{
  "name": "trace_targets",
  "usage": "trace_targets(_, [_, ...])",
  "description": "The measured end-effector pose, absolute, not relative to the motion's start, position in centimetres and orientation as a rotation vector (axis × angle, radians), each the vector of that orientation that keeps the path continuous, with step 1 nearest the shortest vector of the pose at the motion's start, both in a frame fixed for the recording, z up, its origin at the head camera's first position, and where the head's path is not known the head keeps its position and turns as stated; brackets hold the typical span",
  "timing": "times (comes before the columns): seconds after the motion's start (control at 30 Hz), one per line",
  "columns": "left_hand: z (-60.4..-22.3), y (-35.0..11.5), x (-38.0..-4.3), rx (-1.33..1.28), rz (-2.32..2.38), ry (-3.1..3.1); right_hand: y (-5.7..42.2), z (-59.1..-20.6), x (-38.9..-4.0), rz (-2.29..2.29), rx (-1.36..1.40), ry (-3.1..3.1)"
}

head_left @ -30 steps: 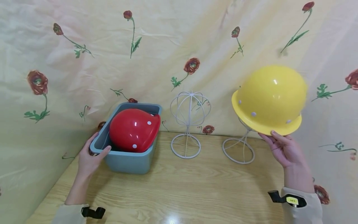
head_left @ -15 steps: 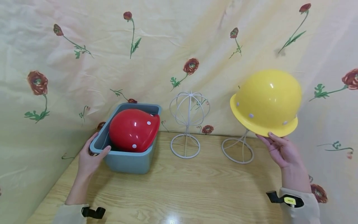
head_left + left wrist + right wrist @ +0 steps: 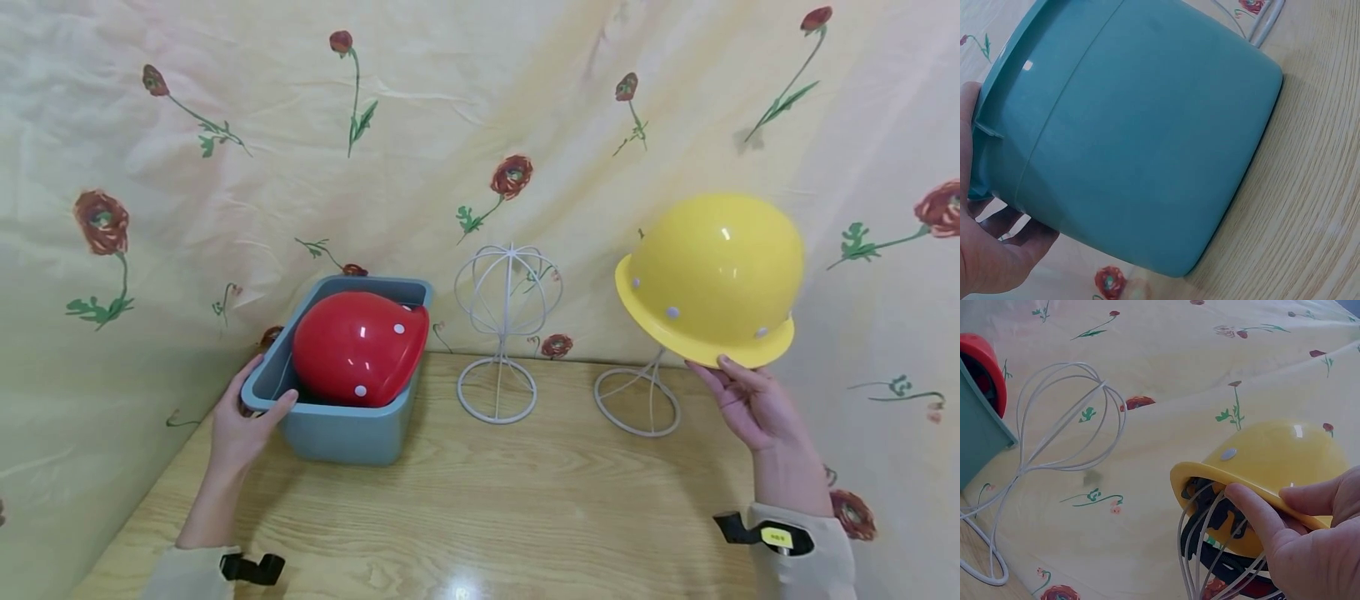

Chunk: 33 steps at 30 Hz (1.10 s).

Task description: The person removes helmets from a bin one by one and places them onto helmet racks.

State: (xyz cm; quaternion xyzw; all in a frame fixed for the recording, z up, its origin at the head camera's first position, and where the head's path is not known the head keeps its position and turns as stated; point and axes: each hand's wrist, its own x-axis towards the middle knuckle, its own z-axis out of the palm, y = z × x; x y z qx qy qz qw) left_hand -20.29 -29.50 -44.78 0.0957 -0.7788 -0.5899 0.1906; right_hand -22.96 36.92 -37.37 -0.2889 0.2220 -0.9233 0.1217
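Observation:
My right hand pinches the brim of a yellow hard hat between thumb and fingers. The hat sits over the top of a white wire stand; in the right wrist view, the stand's wires run up inside the hat beside its dark inner harness. On the left, my left hand grips the near corner of a blue-green tub, thumb over the rim and fingers around the outside. A red hard hat lies tilted inside the tub. The left wrist view shows the tub's outer wall.
Between tub and yellow hat stands a second white wire stand, bare of any hat. All stand on a wood-grain table. Cream cloth with printed flowers hangs behind the table and on both sides.
The yellow hard hat has come down lower over its wire stand and shifted slightly left, my right hand moving with it. My left hand, the tub and the red hard hat stay put.

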Motion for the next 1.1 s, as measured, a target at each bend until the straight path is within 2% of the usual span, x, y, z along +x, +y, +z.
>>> trace_targets(1.1, [-44.82,-29.42,-20.36,0.299,-1.671,-2.187,36.67,-38.17,-22.95,-2.716,-0.800,0.616])
